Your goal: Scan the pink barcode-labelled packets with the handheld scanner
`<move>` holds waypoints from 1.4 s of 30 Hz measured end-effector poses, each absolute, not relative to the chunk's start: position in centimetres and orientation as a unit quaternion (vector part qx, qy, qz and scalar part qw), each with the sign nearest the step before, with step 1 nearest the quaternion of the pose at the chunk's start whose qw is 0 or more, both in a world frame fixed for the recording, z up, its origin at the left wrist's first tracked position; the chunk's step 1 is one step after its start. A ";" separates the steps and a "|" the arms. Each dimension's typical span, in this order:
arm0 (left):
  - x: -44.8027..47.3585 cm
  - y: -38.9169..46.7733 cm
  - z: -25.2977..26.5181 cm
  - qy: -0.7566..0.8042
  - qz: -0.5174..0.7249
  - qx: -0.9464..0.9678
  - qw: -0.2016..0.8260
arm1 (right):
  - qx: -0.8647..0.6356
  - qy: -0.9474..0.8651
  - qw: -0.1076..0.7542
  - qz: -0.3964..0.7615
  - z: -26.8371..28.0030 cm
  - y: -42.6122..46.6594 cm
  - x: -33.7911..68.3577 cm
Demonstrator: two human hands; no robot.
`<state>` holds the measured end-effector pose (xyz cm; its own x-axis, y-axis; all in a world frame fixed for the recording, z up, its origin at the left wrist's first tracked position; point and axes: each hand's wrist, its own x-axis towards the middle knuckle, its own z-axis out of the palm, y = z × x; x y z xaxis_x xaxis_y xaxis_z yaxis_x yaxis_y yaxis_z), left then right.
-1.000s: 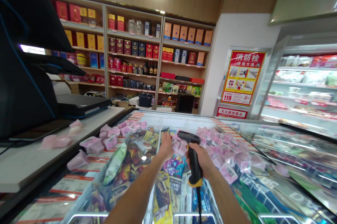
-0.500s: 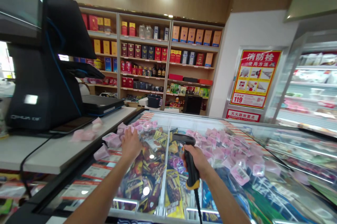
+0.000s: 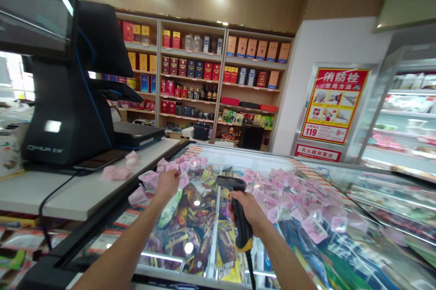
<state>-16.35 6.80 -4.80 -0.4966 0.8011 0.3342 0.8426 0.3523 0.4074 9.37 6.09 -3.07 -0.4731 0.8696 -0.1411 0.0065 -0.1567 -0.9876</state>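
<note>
My right hand is wrapped round the black and yellow handle of a barcode scanner. The scanner's head points left, toward my other hand, and its cable runs down. Over the left part of the freezer's glass top, the closed fingers of my left hand pinch a small pink cup-like pack with a white label. More pink packs lie around that hand. A large heap of similar pink packs, some with barcode labels, spreads on the glass to the right of the scanner.
Under the glass lie wrapped frozen treats. A black checkout terminal stands on the white counter at left, near a few pink packs. Behind are shelves of boxes; a red notice hangs at right.
My left hand has lifted slightly from the pink packs with one in its fingers. My right hand has brought the scanner a little left. The view has shifted slightly.
</note>
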 end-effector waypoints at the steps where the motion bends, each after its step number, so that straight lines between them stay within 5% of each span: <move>1: -16.0 7.0 -4.7 -0.814 -0.278 -0.508 0.030 | -0.390 -0.561 0.328 0.653 -3.0 5.9 9.3; 25: -5.4 13.3 -6.6 -0.754 -0.360 -0.540 -0.099 | -0.407 -0.510 0.413 0.635 -2.6 8.8 13.6; 42: -4.4 13.6 -6.3 -0.741 -0.340 -0.579 -0.022 | -0.413 -0.484 0.430 0.640 -2.9 9.1 13.6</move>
